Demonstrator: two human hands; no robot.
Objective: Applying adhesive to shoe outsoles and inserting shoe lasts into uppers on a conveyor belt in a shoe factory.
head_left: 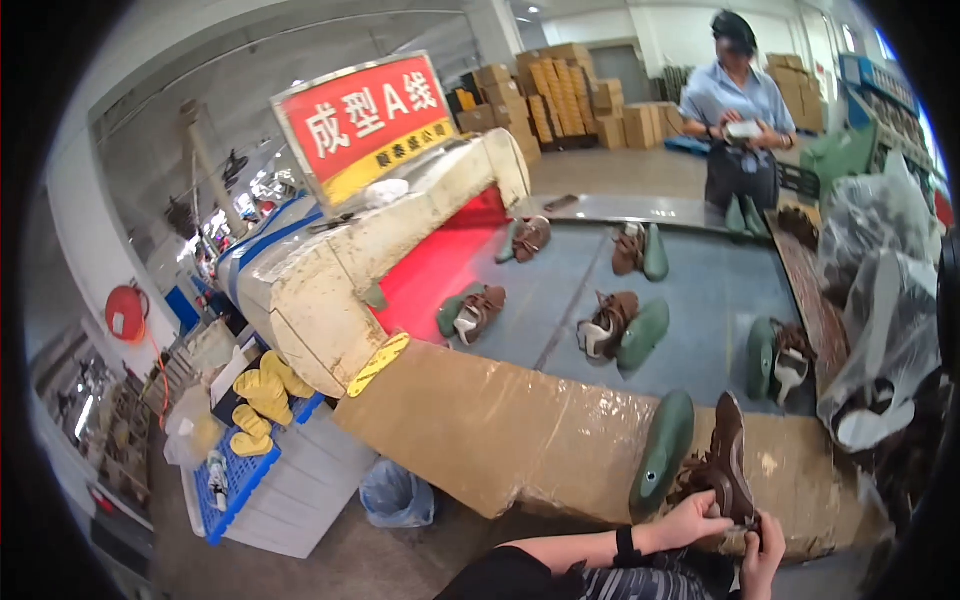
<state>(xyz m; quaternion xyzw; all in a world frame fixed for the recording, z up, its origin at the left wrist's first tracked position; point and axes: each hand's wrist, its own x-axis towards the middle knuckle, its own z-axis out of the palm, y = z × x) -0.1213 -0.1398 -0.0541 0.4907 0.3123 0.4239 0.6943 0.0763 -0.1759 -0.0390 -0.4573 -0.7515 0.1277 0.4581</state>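
Observation:
Close to my body, a brown shoe upper [730,455] points away from me over the cardboard-covered edge. My left hand [688,522] is closed on its near left side, thumb and fingers pinching. The fingers of my right hand [765,552] are closed at the heel end on the right. A green shoe last [664,455] lies on the cardboard just left of the upper, apart from my hands. Beyond it, on the conveyor belt, are a brown upper [608,325] beside a green last [644,335], and another green last [762,358] at the right.
The grey conveyor belt [545,305] comes out of a cream machine [300,290] with a red-lit opening. Clear plastic bags [870,350] crowd the right side. A lined bin [396,493] stands at the lower left. A person [740,120] stands across the belt.

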